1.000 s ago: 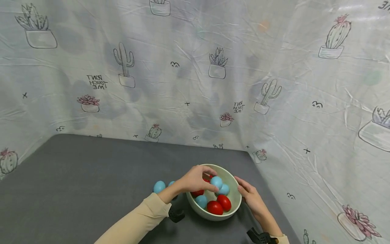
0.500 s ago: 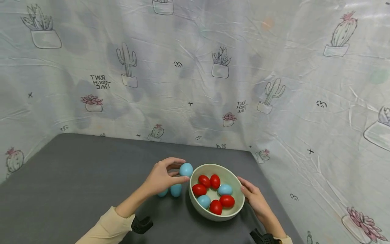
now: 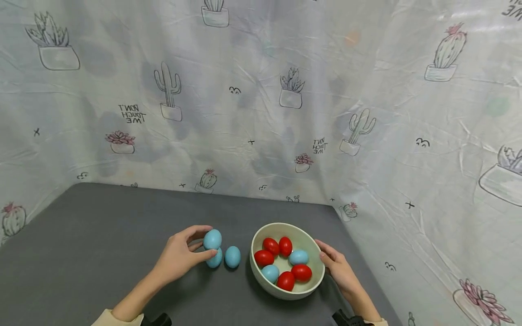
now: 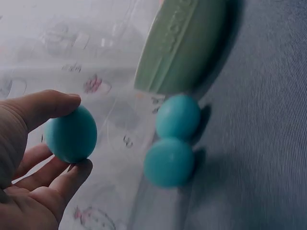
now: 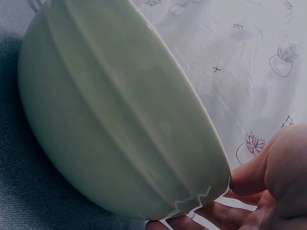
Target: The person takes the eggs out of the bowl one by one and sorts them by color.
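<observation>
My left hand [image 3: 179, 256] pinches a blue egg [image 3: 212, 239] between thumb and fingertips, left of the bowl. In the head view this egg overlaps one blue egg [image 3: 214, 258] on the table; a second blue egg [image 3: 233, 257] lies just to its right. The left wrist view shows the held egg [image 4: 72, 135] apart from that pair. Several red eggs [image 3: 263, 258] and two blue eggs [image 3: 299, 257] lie inside a pale green bowl [image 3: 261, 280]. Against the bowl's right side rests my right hand [image 3: 340, 269], thumb at the rim, fingers laid along the outer wall.
A dark grey table [image 3: 102, 244] stretches out to the left and back. Behind it and along the right hangs a pale curtain [image 3: 253, 113] printed with cacti, close to the bowl's side of the table. Black wrist cameras [image 3: 350, 319] sit on both wrists.
My left hand has carried the blue egg out from over the bowl, leftward and down toward the two eggs on the table. The right hand stays at the bowl.
</observation>
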Motion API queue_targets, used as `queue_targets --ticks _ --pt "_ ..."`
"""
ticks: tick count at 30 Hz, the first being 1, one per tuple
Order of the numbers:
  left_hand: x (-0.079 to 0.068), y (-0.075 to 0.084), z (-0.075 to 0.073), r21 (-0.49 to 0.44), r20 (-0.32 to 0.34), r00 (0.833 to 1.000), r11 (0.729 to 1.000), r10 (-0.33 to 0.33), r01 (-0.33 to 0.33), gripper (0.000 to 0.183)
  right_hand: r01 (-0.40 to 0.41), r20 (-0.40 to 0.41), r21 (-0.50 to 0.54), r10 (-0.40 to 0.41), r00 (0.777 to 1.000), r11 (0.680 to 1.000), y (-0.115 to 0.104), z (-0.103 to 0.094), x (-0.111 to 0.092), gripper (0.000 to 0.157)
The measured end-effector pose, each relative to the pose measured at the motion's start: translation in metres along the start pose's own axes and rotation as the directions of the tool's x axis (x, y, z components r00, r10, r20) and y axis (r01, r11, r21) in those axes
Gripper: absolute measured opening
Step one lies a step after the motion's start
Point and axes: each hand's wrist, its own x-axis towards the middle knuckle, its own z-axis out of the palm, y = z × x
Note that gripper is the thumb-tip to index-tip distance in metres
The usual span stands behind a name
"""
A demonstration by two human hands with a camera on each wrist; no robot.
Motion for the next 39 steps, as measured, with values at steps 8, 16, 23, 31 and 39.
queue_targets --ticks 8,16,23,31,39 --pt "-0.004 -0.009 -0.02 0.086 -0.047 0.998 0.995 -0.048 0.052 0.064 0.043 -0.01 -0.026 -0.043 0.999 0.999 -0.006 -0.005 0.007 0.044" --pt "-0.009 -0.023 -0.018 0.157 -0.072 0.993 0.982 -0.098 0.108 0.064 0.022 -0.009 -0.02 -0.022 1.0 1.0 -0.006 -0.004 0.01 0.043" --pt "-0.013 -0.032 -0.017 0.192 -0.051 0.985 0.967 -0.162 0.169 0.065 0.022 0.002 -0.005 -0.022 1.0 1.0 -0.005 -0.001 0.008 0.043" --pt "-0.015 -0.037 -0.015 0.183 -0.046 0.982 0.965 -0.182 0.187 0.066 0.013 -0.005 -0.015 -0.013 1.0 1.0 -0.004 -0.003 0.005 0.043" --pt "-0.015 -0.042 -0.009 0.202 -0.058 0.979 0.958 -0.197 0.205 0.068 0.0 -0.015 0.009 0.0 1.0 1.0 0.001 -0.003 0.003 0.042"
